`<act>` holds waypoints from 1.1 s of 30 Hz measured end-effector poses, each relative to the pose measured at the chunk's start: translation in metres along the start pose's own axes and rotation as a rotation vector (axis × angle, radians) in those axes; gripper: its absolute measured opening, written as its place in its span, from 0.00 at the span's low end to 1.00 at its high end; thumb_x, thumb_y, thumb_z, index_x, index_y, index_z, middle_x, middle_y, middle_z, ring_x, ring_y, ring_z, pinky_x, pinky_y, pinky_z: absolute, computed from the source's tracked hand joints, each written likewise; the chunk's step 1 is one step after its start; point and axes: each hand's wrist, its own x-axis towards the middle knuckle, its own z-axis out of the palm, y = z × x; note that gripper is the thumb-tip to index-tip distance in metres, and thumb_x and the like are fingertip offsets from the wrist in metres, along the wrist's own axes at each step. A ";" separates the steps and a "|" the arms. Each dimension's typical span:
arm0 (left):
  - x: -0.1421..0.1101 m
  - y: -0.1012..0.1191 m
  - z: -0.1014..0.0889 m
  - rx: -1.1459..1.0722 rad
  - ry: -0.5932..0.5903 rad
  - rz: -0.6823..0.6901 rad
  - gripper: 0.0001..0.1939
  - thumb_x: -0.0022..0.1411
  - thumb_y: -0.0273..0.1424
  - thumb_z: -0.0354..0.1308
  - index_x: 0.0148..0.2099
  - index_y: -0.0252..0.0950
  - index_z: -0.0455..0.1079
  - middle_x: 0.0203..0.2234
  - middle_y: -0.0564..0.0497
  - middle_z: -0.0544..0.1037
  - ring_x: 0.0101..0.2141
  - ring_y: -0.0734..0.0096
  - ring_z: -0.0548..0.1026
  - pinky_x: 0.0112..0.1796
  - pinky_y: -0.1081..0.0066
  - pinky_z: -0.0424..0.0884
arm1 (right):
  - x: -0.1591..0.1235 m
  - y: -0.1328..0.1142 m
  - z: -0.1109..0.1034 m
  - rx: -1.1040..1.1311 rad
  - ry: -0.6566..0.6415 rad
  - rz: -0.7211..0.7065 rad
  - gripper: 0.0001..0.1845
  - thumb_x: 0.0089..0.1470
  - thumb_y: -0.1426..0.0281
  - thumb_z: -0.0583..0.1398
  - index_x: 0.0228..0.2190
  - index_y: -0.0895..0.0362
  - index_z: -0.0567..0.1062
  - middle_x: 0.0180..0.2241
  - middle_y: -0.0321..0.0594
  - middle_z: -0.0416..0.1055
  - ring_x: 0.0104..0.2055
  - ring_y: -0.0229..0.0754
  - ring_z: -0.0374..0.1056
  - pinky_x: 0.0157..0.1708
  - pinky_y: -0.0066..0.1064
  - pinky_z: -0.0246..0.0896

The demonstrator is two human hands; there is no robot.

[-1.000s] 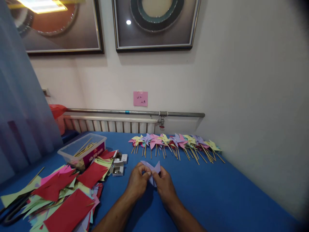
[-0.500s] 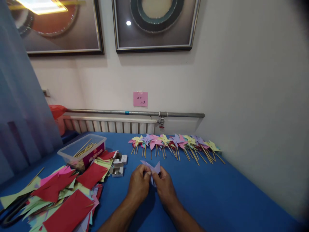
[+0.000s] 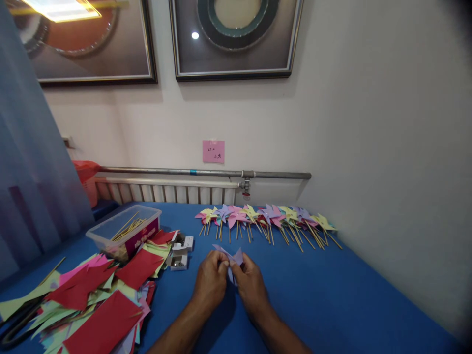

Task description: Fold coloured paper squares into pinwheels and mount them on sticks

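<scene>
Pinching together one folded lilac paper piece, the left hand and right hand keep fingers curled, nearly closed, at lower centre of the frame.

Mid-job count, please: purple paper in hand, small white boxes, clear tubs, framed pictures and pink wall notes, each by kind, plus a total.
Purple paper, between left hand and right hand: 1
Small white boxes: 2
Clear tub: 1
Framed pictures: 2
Pink wall note: 1
Total: 7
</scene>
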 end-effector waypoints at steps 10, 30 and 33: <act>0.002 0.001 -0.002 0.012 -0.035 -0.025 0.08 0.61 0.25 0.53 0.29 0.39 0.67 0.26 0.53 0.73 0.31 0.66 0.71 0.35 0.69 0.62 | -0.002 -0.003 0.000 -0.009 0.008 -0.025 0.12 0.53 0.57 0.60 0.28 0.52 0.71 0.22 0.29 0.64 0.25 0.39 0.59 0.27 0.29 0.56; 0.005 0.000 -0.004 0.034 -0.094 -0.087 0.10 0.60 0.21 0.54 0.28 0.38 0.65 0.25 0.55 0.72 0.29 0.70 0.69 0.33 0.72 0.60 | 0.014 0.026 0.000 0.111 -0.048 0.048 0.16 0.47 0.54 0.65 0.29 0.54 0.75 0.24 0.35 0.73 0.26 0.41 0.65 0.27 0.30 0.61; 0.006 0.000 -0.005 0.029 -0.090 -0.077 0.09 0.61 0.22 0.54 0.28 0.38 0.66 0.25 0.55 0.72 0.29 0.70 0.69 0.33 0.72 0.60 | 0.011 0.021 0.000 0.129 -0.055 0.041 0.16 0.48 0.55 0.65 0.30 0.55 0.76 0.24 0.34 0.71 0.26 0.40 0.63 0.26 0.29 0.59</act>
